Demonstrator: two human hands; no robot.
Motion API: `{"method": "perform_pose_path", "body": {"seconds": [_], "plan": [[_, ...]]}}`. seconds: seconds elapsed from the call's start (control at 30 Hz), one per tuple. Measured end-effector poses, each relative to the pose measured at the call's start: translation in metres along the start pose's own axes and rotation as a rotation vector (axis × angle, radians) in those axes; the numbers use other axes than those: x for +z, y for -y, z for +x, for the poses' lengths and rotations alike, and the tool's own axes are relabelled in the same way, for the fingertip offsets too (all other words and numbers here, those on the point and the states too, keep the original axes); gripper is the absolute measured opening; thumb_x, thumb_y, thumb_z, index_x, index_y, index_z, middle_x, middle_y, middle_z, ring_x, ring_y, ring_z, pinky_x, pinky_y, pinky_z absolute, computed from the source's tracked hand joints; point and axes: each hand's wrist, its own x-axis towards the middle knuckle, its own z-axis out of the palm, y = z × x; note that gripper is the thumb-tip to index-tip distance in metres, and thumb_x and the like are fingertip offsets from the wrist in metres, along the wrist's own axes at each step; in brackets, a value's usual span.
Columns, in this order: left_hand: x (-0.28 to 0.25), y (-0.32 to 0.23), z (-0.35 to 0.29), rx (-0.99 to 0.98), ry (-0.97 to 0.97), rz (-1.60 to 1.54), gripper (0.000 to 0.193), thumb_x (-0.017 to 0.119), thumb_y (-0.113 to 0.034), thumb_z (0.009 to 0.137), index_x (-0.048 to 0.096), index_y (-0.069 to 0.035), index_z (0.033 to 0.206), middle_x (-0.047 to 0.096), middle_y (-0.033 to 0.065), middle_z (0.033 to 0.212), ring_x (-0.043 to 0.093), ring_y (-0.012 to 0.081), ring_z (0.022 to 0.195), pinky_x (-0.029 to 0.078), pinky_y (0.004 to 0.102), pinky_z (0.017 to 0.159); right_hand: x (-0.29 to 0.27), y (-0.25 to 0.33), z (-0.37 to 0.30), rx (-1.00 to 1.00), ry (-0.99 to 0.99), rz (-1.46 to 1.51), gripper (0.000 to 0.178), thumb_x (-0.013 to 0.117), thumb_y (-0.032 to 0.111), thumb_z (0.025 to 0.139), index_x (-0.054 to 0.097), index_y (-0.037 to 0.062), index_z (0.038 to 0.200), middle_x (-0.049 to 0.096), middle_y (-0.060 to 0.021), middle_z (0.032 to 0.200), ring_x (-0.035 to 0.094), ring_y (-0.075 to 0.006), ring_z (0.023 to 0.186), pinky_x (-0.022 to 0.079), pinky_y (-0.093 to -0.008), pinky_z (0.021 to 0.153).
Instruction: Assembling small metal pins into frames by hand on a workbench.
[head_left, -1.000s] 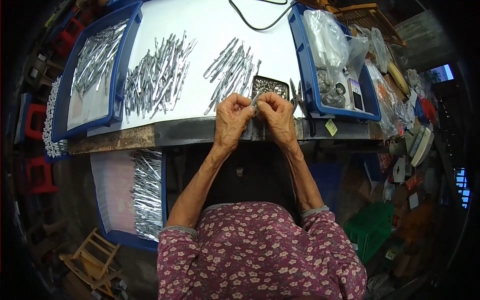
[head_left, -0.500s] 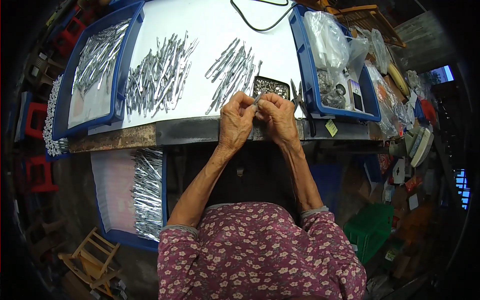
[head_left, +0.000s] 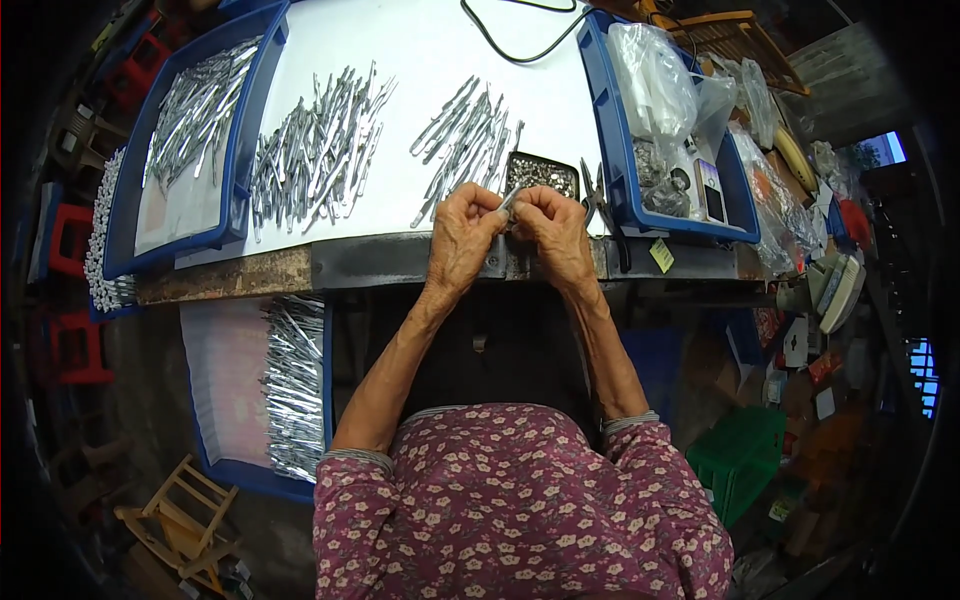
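My left hand point(head_left: 464, 238) is closed in a pinch on a thin metal strip point(head_left: 511, 197), mostly covered by the fingers. My right hand point(head_left: 554, 232) meets it at the strip's end, thumb and forefinger pressed together; what lies between them is too small to make out. Just beyond the hands is a dark tray point(head_left: 514, 157) of small shiny metal parts point(head_left: 545, 177). Loose slim metal strips point(head_left: 462, 145) lie on the white sheet beyond my left hand, with a bigger pile of them point(head_left: 320, 150) farther left.
Pliers point(head_left: 592, 195) rest right of the small tray, beside a blue bin point(head_left: 625, 195) with plastic bags and a small boxed device. At left stands a blue tray point(head_left: 240, 165) of metal strips. Another blue tray point(head_left: 327, 400) of strips sits below the table edge point(head_left: 375, 262). A black cable point(head_left: 525, 60) curves at the back.
My left hand and forearm have shifted slightly left. The fingertips of both hands stay together at the metal strip, and the piles and trays are unchanged.
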Motion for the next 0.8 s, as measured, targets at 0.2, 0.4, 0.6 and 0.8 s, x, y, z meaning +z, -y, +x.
{"method": "perform_pose_path", "body": {"seconds": [0.2,0.4,0.6,0.8], "plan": [[0.0023,0.0004,-0.0003,0.052,-0.021,0.035,0.004,0.055,-0.002,0.074,0.053,0.000,0.076,0.047,-0.0035,0.059,0.038,0.0008,0.049,0.030,0.0157,0.042,0.0024,0.0013,0.0003,0.000,-0.006,-0.003,0.011,0.055,0.009,0.080,0.056,-0.0020,0.078,0.051,0.0002,0.064,0.045,-0.0049,0.055,0.036,-0.0173,0.050],[0.0055,-0.0029,-0.0021,0.092,-0.041,0.202,0.004,0.056,-0.001,0.074,0.053,0.000,0.076,0.048,-0.0029,0.060,0.041,0.0014,0.052,0.034,0.0165,0.047,0.0007,-0.0044,0.0020,0.048,-0.011,0.150,0.009,0.056,0.007,0.079,0.056,-0.0021,0.078,0.053,-0.0008,0.068,0.046,-0.0055,0.056,0.039,-0.0177,0.052],[0.0063,-0.0080,-0.0006,0.058,-0.057,-0.019,0.003,0.055,0.000,0.076,0.053,0.001,0.077,0.052,-0.0005,0.066,0.046,0.0031,0.056,0.040,0.0164,0.053,0.0030,-0.0051,0.0039,0.083,0.029,0.381,0.011,0.054,0.006,0.080,0.056,-0.0050,0.083,0.055,-0.0036,0.071,0.049,-0.0071,0.059,0.042,-0.0178,0.054],[0.0056,0.0014,0.0016,0.162,-0.086,0.173,0.003,0.053,0.000,0.077,0.051,0.000,0.075,0.051,0.0008,0.064,0.046,0.0041,0.054,0.040,0.0205,0.048,0.0026,-0.0031,-0.0008,0.103,0.044,0.436,0.016,0.054,0.007,0.081,0.056,-0.0062,0.090,0.058,-0.0064,0.078,0.053,-0.0094,0.067,0.044,-0.0199,0.059]]}}
